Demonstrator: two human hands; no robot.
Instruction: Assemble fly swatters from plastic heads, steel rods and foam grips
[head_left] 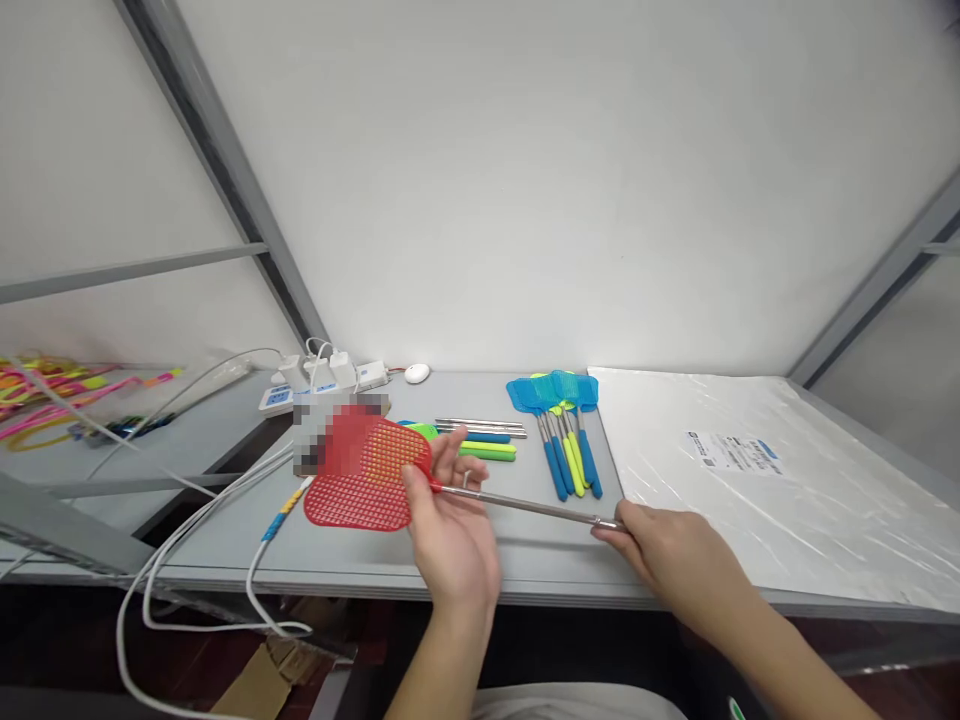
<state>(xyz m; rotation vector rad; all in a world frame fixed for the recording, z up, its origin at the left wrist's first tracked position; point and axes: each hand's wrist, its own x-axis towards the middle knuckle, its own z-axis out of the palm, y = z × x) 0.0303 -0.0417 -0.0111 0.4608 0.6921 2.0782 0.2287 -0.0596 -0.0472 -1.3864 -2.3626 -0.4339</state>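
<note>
Swatter (369, 488) is up in the air over the near, left-to-middle stretch of the table (540, 560), held at both ends. Left hand (454, 535) is palm-up, thumb closed over the neck and mesh edge, other fingers loosely curled; right hand (671, 550) has the rod (525, 504) pinched near its right end. My guess is the two-ended hold just keeps a long skinny thing steady. The blue and yellow bunch (574, 460) farther back lies heads far, grips near, probably so they're easy to grab, and the white sheet (675, 540) is flat on the right, likely out of the way. Looks-wise: bright red mesh, rounded corners, a pixelated patch across its upper left, red neck, then a shiny silver rod. Can't tell what its right end looks like, fingers cover it.
</note>
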